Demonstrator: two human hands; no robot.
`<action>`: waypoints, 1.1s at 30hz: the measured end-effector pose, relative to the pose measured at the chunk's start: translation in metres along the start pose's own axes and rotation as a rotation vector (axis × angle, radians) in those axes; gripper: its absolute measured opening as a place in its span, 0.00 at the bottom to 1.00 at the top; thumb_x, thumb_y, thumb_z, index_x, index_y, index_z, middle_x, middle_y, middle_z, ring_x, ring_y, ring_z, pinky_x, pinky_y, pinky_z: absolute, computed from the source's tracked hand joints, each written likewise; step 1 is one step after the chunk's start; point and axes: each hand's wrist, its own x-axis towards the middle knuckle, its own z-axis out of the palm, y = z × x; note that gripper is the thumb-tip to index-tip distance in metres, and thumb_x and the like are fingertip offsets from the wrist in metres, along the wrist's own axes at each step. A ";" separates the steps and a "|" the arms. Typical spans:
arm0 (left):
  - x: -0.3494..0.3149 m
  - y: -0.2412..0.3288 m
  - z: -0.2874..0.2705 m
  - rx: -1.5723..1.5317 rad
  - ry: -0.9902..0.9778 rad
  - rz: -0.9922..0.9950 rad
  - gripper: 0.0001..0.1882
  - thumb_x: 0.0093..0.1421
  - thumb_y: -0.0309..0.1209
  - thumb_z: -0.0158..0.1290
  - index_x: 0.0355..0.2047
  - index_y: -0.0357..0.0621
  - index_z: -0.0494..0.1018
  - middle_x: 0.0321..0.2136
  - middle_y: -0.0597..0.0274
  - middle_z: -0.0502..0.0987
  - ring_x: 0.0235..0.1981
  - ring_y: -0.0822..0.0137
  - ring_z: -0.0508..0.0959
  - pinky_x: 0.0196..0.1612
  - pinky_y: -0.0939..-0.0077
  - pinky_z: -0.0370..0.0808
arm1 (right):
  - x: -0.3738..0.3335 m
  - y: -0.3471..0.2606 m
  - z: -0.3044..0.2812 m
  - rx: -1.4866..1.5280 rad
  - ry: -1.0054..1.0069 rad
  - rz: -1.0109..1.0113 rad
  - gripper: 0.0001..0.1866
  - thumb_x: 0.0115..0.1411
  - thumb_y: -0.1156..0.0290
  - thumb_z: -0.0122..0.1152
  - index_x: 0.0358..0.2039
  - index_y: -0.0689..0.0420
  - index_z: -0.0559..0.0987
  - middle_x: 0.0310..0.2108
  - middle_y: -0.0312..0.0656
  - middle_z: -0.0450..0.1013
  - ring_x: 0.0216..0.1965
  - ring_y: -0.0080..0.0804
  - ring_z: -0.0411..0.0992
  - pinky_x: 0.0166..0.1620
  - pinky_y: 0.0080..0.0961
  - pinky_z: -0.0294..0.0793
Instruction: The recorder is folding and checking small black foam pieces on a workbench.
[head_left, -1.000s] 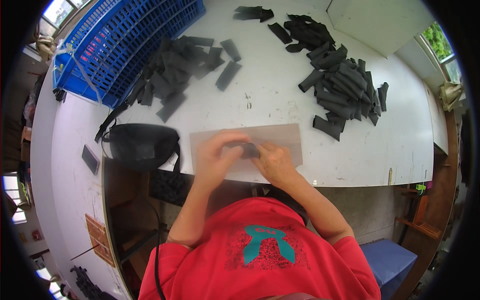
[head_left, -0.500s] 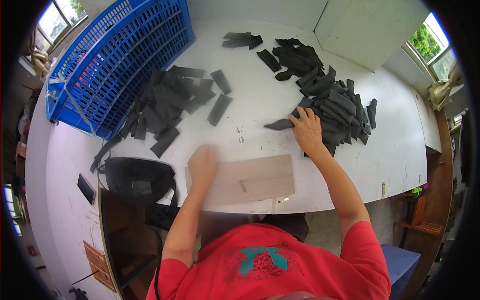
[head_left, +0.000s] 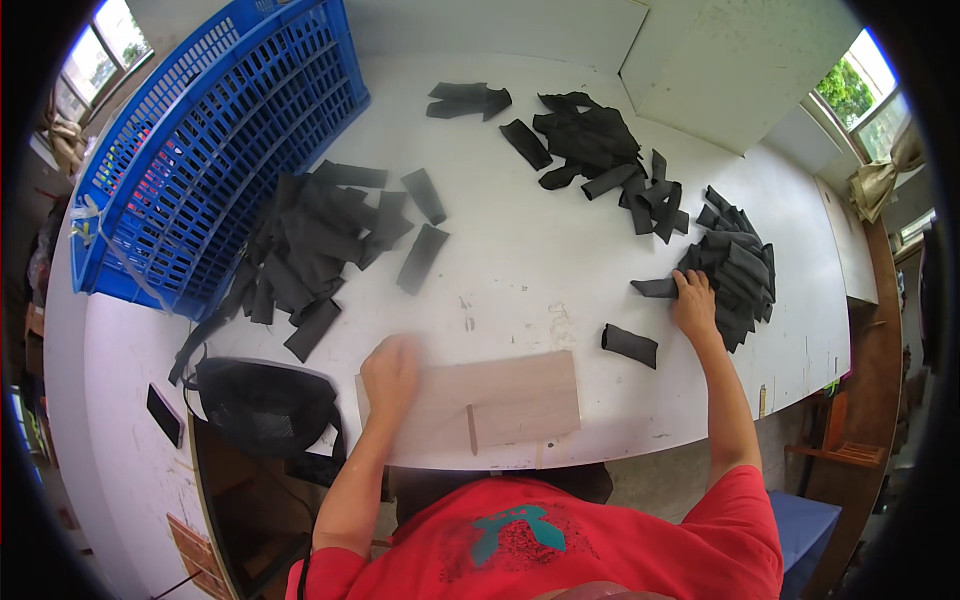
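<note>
My right hand lies on the left side of a heap of black fabric pieces, fingers stretched out. One black piece pokes out to the left from under its fingertips. Closer to me, a single dark fabric tube lies by itself. My left hand is closed in a fist, slightly blurred, above the left end of a flat wooden board. Whatever it holds, if anything, is hidden. A narrow brown strip or slot shows on the board near its front edge.
More black pieces form a left heap and a back heap. A blue plastic crate stands at the back left. A black bag and a phone lie at the left. The white table has a curved front edge.
My right hand has moved right and nearer to me, and the right heap has shifted with it, away from the back heap. A single tube now lies apart. My left hand stays by the board.
</note>
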 end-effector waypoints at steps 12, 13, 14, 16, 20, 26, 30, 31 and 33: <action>-0.002 0.004 0.002 0.001 0.013 -0.025 0.06 0.51 0.27 0.45 0.23 0.35 0.69 0.16 0.50 0.68 0.19 0.53 0.69 0.22 0.68 0.65 | 0.101 -0.090 -0.011 0.168 0.404 -0.461 0.21 0.48 0.68 0.55 0.44 0.58 0.67 0.45 0.44 0.63 0.50 0.45 0.57 0.48 0.38 0.58; -0.001 -0.002 0.003 0.009 0.018 -0.009 0.06 0.51 0.27 0.46 0.23 0.36 0.69 0.16 0.50 0.68 0.18 0.54 0.69 0.22 0.68 0.65 | 0.104 -0.088 0.000 0.143 0.308 -0.388 0.22 0.49 0.66 0.54 0.46 0.56 0.66 0.46 0.44 0.63 0.51 0.46 0.55 0.49 0.40 0.57; -0.001 -0.003 0.005 0.013 0.018 0.001 0.06 0.50 0.26 0.46 0.23 0.36 0.69 0.16 0.50 0.68 0.18 0.54 0.69 0.22 0.68 0.65 | 0.104 -0.081 0.006 0.114 0.204 -0.315 0.23 0.51 0.63 0.53 0.48 0.54 0.65 0.47 0.43 0.62 0.52 0.46 0.54 0.49 0.42 0.55; 0.001 0.000 0.005 0.006 0.023 -0.012 0.06 0.50 0.26 0.46 0.23 0.36 0.69 0.16 0.50 0.68 0.18 0.54 0.69 0.22 0.68 0.65 | 0.099 -0.066 0.016 0.109 0.179 -0.268 0.22 0.51 0.63 0.52 0.48 0.53 0.65 0.47 0.43 0.62 0.52 0.46 0.54 0.49 0.42 0.56; 0.000 0.001 0.002 -0.005 0.025 -0.038 0.05 0.50 0.26 0.46 0.23 0.36 0.69 0.16 0.50 0.68 0.18 0.54 0.69 0.22 0.68 0.65 | 0.082 -0.032 0.027 0.104 0.158 -0.101 0.19 0.53 0.65 0.49 0.46 0.51 0.66 0.46 0.42 0.63 0.51 0.46 0.57 0.47 0.39 0.61; -0.003 -0.006 0.005 -0.008 0.040 -0.016 0.05 0.49 0.25 0.46 0.22 0.36 0.68 0.16 0.51 0.68 0.18 0.55 0.69 0.21 0.69 0.64 | 0.095 -0.032 -0.013 0.017 -0.181 0.121 0.18 0.49 0.73 0.48 0.43 0.52 0.70 0.46 0.41 0.64 0.48 0.44 0.61 0.45 0.33 0.63; 0.000 -0.001 0.005 0.006 0.022 -0.048 0.05 0.49 0.25 0.46 0.22 0.36 0.68 0.16 0.50 0.68 0.18 0.54 0.69 0.22 0.68 0.65 | 0.112 -0.072 -0.005 0.301 0.374 -0.383 0.18 0.46 0.76 0.48 0.41 0.55 0.70 0.44 0.42 0.66 0.47 0.43 0.61 0.44 0.32 0.63; 0.000 0.000 0.006 0.010 0.017 -0.044 0.05 0.49 0.25 0.46 0.21 0.36 0.67 0.16 0.50 0.68 0.19 0.53 0.69 0.22 0.68 0.65 | 0.115 -0.070 0.005 0.163 0.340 -0.453 0.18 0.46 0.77 0.47 0.41 0.56 0.70 0.44 0.42 0.66 0.47 0.42 0.61 0.45 0.32 0.63; 0.000 -0.002 0.006 0.020 0.020 -0.042 0.04 0.49 0.25 0.46 0.21 0.36 0.67 0.17 0.50 0.68 0.19 0.53 0.70 0.22 0.67 0.65 | 0.118 -0.061 0.025 0.030 0.311 -0.526 0.18 0.46 0.78 0.46 0.41 0.57 0.70 0.43 0.42 0.67 0.47 0.42 0.61 0.45 0.32 0.63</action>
